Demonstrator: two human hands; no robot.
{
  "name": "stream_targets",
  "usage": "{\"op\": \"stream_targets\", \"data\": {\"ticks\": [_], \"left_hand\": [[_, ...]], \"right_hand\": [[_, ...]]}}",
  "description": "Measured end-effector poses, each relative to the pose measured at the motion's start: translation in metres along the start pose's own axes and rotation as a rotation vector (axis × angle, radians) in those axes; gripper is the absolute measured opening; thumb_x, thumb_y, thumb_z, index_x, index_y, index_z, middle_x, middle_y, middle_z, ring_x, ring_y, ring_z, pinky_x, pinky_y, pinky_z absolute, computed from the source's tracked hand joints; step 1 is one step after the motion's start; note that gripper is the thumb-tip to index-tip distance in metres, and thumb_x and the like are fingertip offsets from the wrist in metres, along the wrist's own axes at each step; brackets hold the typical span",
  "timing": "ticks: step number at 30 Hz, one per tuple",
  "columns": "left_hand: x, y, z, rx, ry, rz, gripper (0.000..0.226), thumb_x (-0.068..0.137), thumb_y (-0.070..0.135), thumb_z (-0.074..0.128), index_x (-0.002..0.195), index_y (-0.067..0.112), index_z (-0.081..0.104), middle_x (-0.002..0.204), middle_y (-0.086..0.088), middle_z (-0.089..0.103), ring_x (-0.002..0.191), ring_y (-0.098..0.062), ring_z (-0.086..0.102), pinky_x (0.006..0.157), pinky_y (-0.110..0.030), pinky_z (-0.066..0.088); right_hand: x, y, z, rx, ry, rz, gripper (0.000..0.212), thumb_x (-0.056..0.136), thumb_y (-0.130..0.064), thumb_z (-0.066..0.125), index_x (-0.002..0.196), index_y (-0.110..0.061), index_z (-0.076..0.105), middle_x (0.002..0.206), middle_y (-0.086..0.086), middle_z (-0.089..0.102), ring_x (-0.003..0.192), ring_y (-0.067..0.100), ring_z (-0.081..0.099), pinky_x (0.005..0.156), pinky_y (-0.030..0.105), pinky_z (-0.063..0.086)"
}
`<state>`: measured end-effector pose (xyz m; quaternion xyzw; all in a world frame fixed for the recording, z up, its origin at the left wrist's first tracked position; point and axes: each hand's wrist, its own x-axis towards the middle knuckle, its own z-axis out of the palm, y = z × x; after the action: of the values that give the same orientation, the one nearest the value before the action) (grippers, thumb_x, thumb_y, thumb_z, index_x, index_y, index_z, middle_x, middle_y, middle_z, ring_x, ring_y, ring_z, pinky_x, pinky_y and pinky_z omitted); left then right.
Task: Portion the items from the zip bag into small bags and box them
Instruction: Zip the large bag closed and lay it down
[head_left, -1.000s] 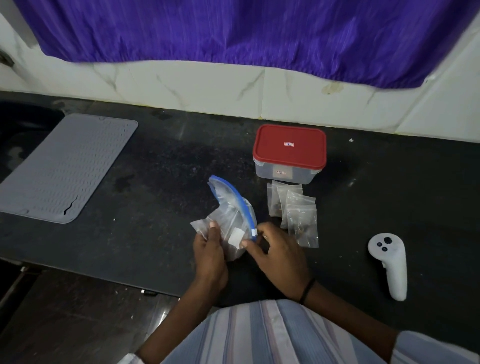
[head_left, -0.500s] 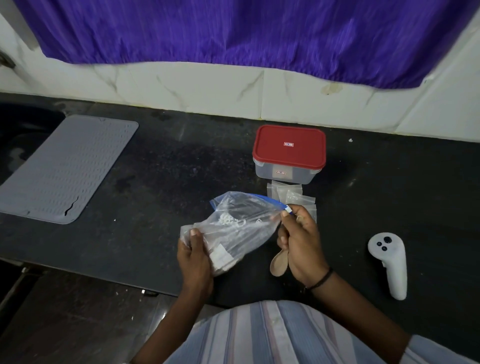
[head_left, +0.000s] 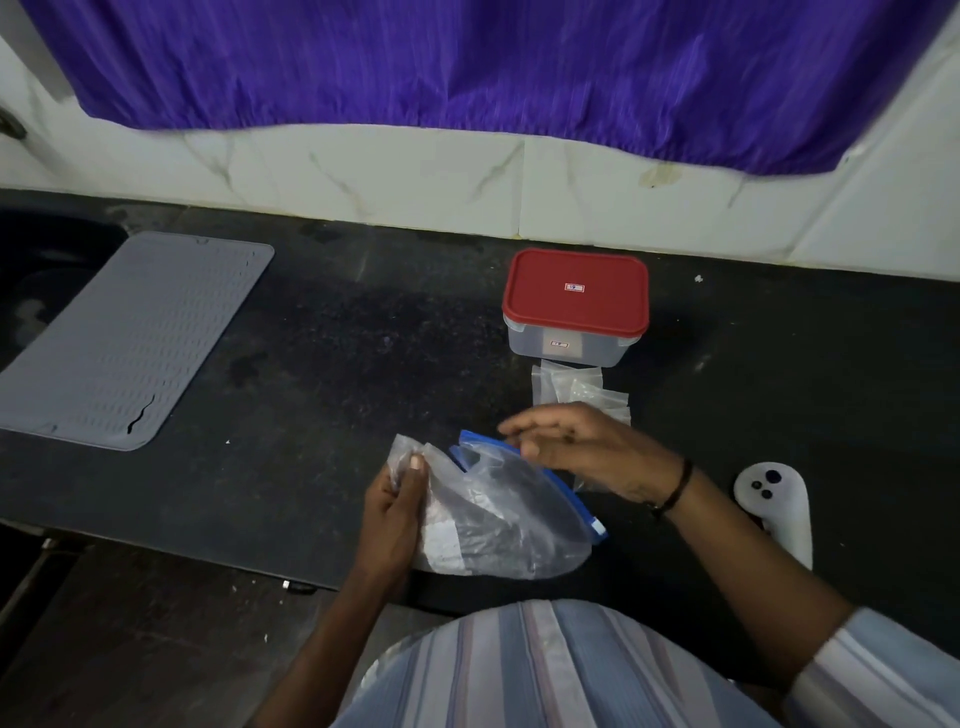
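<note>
1. Zip bag (head_left: 498, 514): lying on the counter (head_left: 311, 364) at its near edge, mouth gaping; contents blurred.
2. Box (head_left: 575, 306): sitting behind with its red lid on, small bags (head_left: 576, 389) lying before it.
3. Left hand (head_left: 392, 506): pinching the bag's corner.
4. Right hand (head_left: 582, 447): hovering over the mouth, fingers extended, gripping nothing.

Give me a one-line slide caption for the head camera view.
Left hand grips the zip bag while the open right hand hovers at its mouth, near small bags and a red-lidded box.
</note>
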<state>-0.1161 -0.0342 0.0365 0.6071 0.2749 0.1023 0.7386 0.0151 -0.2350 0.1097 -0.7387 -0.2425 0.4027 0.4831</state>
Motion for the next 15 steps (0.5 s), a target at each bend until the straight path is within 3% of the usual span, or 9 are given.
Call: {"op": "stream_targets", "data": {"ticks": [2, 3, 5, 7, 11, 13, 15], "left_hand": [[0.001, 0.0, 0.004, 0.026, -0.046, 0.022, 0.053, 0.099, 0.04, 0.058, 0.095, -0.013, 0.057, 0.084, -0.025, 0.063, 0.078, -0.033, 0.06, 0.072, -0.048, 0.052], [0.001, 0.0, 0.006, 0.033, -0.06, 0.034, 0.051, 0.1, 0.038, 0.057, 0.096, -0.013, 0.058, 0.084, -0.028, 0.063, 0.077, -0.033, 0.06, 0.071, -0.047, 0.052], [0.002, 0.0, 0.007, 0.051, -0.076, 0.061, 0.046, 0.1, 0.034, 0.057, 0.094, -0.011, 0.058, 0.082, -0.032, 0.062, 0.075, -0.032, 0.059, 0.068, -0.047, 0.052], [0.0, -0.001, 0.007, 0.08, -0.059, 0.089, 0.041, 0.1, 0.033, 0.057, 0.087, -0.006, 0.057, 0.075, -0.021, 0.06, 0.069, -0.025, 0.056, 0.063, -0.041, 0.05], [-0.003, -0.004, -0.004, 0.097, 0.058, 0.097, 0.036, 0.101, 0.03, 0.053, 0.089, -0.003, 0.059, 0.077, -0.008, 0.062, 0.071, -0.017, 0.059, 0.062, -0.036, 0.053], [-0.005, -0.007, -0.011, 0.121, 0.103, 0.114, 0.039, 0.101, 0.033, 0.052, 0.089, -0.003, 0.058, 0.075, -0.008, 0.058, 0.069, -0.018, 0.055, 0.062, -0.04, 0.05], [-0.009, -0.007, -0.012, 0.132, 0.153, 0.116, 0.048, 0.101, 0.041, 0.048, 0.081, -0.002, 0.051, 0.069, -0.006, 0.046, 0.063, -0.015, 0.044, 0.057, -0.034, 0.042]], "right_hand": [[0.007, -0.001, 0.012, -0.08, -0.117, 0.002, 0.068, 0.076, -0.055, 0.072, 0.135, -0.029, 0.052, 0.122, -0.006, 0.065, 0.114, 0.006, 0.06, 0.104, 0.032, 0.046], [0.01, -0.002, 0.018, -0.104, -0.146, -0.013, 0.064, 0.077, -0.049, 0.074, 0.134, -0.029, 0.053, 0.117, -0.005, 0.066, 0.109, 0.008, 0.063, 0.1, 0.032, 0.048], [0.014, -0.003, 0.024, -0.045, -0.186, -0.048, 0.045, 0.083, -0.032, 0.075, 0.123, -0.019, 0.06, 0.107, 0.006, 0.068, 0.098, 0.019, 0.065, 0.092, 0.036, 0.051], [0.015, 0.0, 0.028, 0.003, -0.17, -0.075, 0.034, 0.084, -0.033, 0.071, 0.106, -0.008, 0.063, 0.092, 0.013, 0.062, 0.084, 0.022, 0.059, 0.081, 0.041, 0.047], [0.016, 0.005, 0.02, -0.112, 0.145, -0.015, 0.028, 0.093, -0.043, 0.056, 0.096, -0.016, 0.059, 0.08, -0.008, 0.056, 0.074, 0.007, 0.053, 0.072, 0.034, 0.044], [0.016, 0.003, 0.017, -0.257, 0.313, -0.015, 0.034, 0.096, -0.043, 0.052, 0.087, -0.01, 0.05, 0.068, -0.005, 0.045, 0.061, 0.008, 0.043, 0.062, 0.032, 0.037], [0.017, 0.002, 0.019, -0.373, 0.483, -0.045, 0.036, 0.094, -0.044, 0.053, 0.078, -0.013, 0.044, 0.061, -0.002, 0.045, 0.055, 0.011, 0.042, 0.055, 0.035, 0.036]]}}
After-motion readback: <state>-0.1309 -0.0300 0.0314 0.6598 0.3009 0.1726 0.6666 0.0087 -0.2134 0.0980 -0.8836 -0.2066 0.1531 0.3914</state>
